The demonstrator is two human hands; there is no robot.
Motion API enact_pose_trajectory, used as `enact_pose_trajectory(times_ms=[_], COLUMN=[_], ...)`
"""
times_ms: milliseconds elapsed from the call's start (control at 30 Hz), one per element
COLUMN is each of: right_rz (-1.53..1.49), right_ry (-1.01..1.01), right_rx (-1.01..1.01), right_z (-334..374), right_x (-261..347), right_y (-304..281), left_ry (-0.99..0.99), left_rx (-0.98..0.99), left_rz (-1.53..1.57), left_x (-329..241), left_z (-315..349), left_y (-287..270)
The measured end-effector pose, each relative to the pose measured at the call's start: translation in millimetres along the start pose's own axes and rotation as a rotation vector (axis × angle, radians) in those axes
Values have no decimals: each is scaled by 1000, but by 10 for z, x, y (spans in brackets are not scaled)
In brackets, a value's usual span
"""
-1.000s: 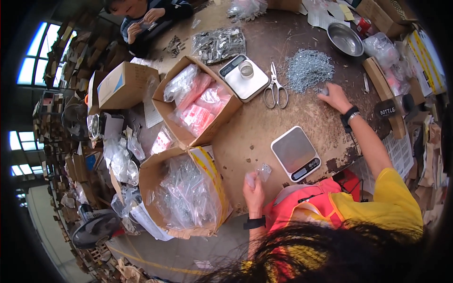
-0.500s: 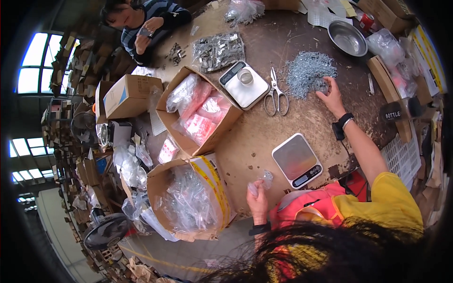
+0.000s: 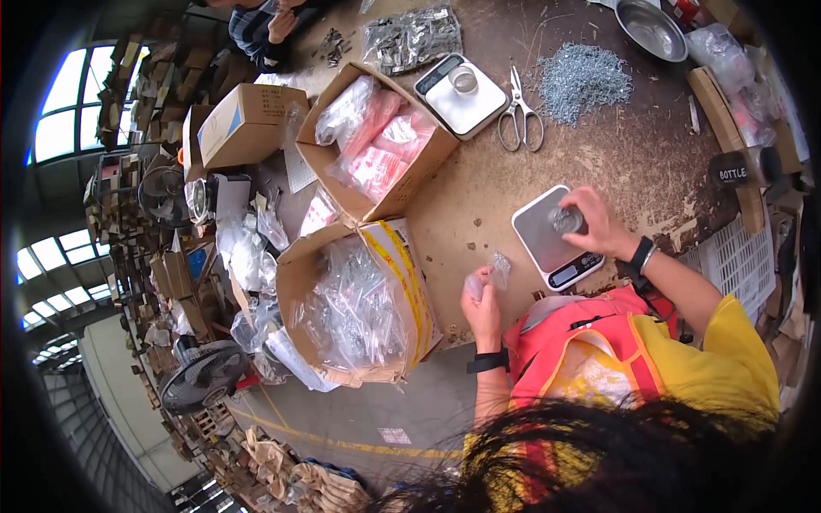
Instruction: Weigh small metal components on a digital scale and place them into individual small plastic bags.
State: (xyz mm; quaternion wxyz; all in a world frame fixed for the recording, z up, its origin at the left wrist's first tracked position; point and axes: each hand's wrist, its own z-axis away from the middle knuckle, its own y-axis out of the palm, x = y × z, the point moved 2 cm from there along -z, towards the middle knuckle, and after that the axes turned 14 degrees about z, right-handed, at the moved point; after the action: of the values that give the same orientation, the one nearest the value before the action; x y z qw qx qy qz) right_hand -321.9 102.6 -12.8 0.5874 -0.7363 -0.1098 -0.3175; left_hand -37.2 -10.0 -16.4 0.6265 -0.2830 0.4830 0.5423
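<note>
Two hands busy: my right hand [image 3: 599, 229] has its fingers wrapped round a small clear cup [image 3: 564, 220] over the plate of the near scale [image 3: 540, 229], though I can't tell if its base touches. Grey bits seem to show inside. At half past seven from that scale, my left hand [image 3: 483, 313] pinches a small clear bag [image 3: 499, 270] in thumb and fingers; whether its mouth is open, I can't tell. Up at twelve lies the pile of small metal pieces [image 3: 586, 83], well apart from my fingers. Scissors [image 3: 532, 130] lie at half past eleven; a second scale [image 3: 475, 113] at eleven carries another cup [image 3: 463, 81]. A box of clear bags [image 3: 368, 376] stands at half past eight, a box of red-and-white bags [image 3: 428, 167] at ten. Looks like the weighing step to me, cup at the plate, bag off to one side. Next move, I judge, calls for a level cup and a light touch; a tilt could spill bits.
</note>
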Motion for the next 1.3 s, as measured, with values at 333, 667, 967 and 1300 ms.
enact_pose_trajectory(times_ms=[333,667,967,1300], right_rz=[347,485,342,250], right_ry=[349,355,345,-50], right_rx=[-249,-204,-334,-177], right_z=[-459,-1205,-989,-530], right_x=[-1192,-1787,-2006,-290], right_y=[-259,-135,-309,-543], left_ry=[-40,-116,-154,-62], left_rx=[-48,-48,-51,-13], left_rz=[-19,0,-9,12], left_x=[23,-28,-35,26], left_z=[119,116,117,38], left_y=[-215,-151,-206,-225])
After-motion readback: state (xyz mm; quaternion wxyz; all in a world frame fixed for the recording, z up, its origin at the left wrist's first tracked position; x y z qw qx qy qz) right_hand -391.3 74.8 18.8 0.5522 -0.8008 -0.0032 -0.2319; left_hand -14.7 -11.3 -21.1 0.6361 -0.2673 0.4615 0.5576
